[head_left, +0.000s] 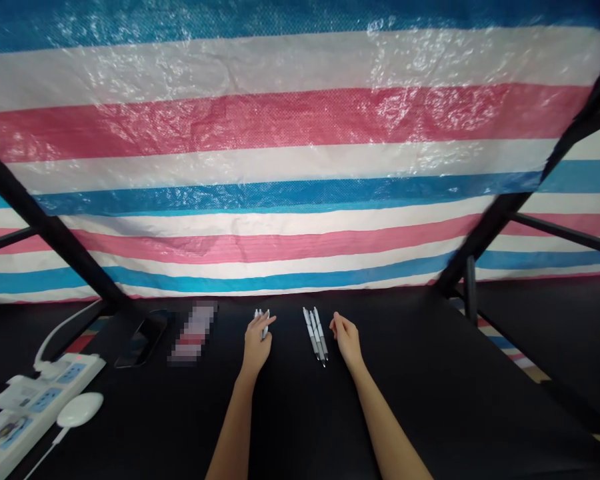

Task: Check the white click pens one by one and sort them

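Several white and grey pens (pixel 316 332) lie side by side on the black table (pixel 300 413), between my two hands. Over to their left, my left hand (pixel 258 340) is closed on some white pens (pixel 265 329), whose tops poke out past the fingers; how many it covers is hidden. My right hand (pixel 345 337) rests just right of the middle pens, apart from them, with its fingers curled together and nothing visible in them.
At the left are a dark phone (pixel 143 339), a blurred pinkish item (pixel 194 333), a white power strip (pixel 40 413) with plugs and a round white charger (pixel 81 409). A striped sheet (pixel 290 160) hangs behind, between black frame bars (pixel 500 220).
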The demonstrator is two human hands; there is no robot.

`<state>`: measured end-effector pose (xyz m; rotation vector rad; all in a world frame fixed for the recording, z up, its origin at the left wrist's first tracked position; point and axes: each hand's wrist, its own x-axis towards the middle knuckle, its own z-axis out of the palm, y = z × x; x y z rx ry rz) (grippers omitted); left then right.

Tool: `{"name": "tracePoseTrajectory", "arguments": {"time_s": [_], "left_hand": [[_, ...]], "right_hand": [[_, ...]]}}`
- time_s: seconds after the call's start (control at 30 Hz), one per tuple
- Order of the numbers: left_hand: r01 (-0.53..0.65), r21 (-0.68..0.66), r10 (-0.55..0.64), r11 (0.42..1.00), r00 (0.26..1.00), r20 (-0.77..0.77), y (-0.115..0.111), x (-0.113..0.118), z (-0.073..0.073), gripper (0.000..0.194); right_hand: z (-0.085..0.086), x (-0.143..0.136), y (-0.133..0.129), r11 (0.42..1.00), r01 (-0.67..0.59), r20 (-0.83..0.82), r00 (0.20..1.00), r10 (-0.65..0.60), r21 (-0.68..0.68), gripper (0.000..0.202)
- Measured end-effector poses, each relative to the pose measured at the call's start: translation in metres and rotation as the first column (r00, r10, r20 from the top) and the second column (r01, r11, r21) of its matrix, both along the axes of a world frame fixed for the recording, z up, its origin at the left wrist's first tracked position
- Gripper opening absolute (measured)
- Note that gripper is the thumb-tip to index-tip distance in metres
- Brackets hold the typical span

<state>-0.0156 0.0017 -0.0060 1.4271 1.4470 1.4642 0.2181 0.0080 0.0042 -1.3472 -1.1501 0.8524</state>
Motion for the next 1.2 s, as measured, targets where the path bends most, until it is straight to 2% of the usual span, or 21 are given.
{"name": "tracePoseTrajectory", "arguments": {"time_s": [0.33,0.47,0.53,0.67,0.83,0.97,1.1,1.2], "left_hand": [[0.006,-0.034,-0.005,0.999,0.999,0.042,-0.005,0.003,0.003,0.04],[0.009,-0.027,-0.009,1.0,1.0,0.024,-0.006,0.003,0.0,0.038],[0.016,-0.02,-0.016,1.0,1.0,0.008,-0.006,0.003,-0.001,0.037],[0.024,-0.007,-0.024,1.0,0.999,0.021,-0.006,0.004,-0.002,0.034],[-0.035,0.028,0.036,0.999,0.999,-0.033,-0.007,0.004,-0.001,0.036],[-0.01,0.038,0.014,0.999,0.995,-0.096,-0.006,0.005,-0.003,0.039],[0.031,0.028,-0.023,0.999,0.969,-0.247,-0.004,0.003,-0.004,0.038],[0.054,0.011,-0.044,0.998,0.91,-0.412,-0.006,0.001,-0.001,0.04]], "right_hand": [[-0.002,-0.001,-0.003,1.0,-0.007,0.128,0.992,0.004,0.024,0.051],[0.002,-0.003,-0.007,0.996,-0.062,0.273,0.961,0.041,0.069,0.029],[0.003,-0.006,-0.009,0.992,-0.095,0.403,0.914,0.054,0.083,0.018],[0.003,-0.009,-0.012,0.992,-0.11,0.631,0.774,0.049,0.058,0.015],[0.004,-0.008,-0.014,1.0,-0.01,0.71,0.704,-0.005,0.016,0.018],[0.011,-0.009,-0.015,0.997,0.081,0.814,0.58,-0.041,-0.007,0.018],[0.023,-0.012,-0.016,0.994,0.087,0.882,0.471,0.018,-0.066,0.017],[0.031,-0.009,-0.016,0.99,0.077,0.901,0.428,0.072,-0.115,0.015]]}}
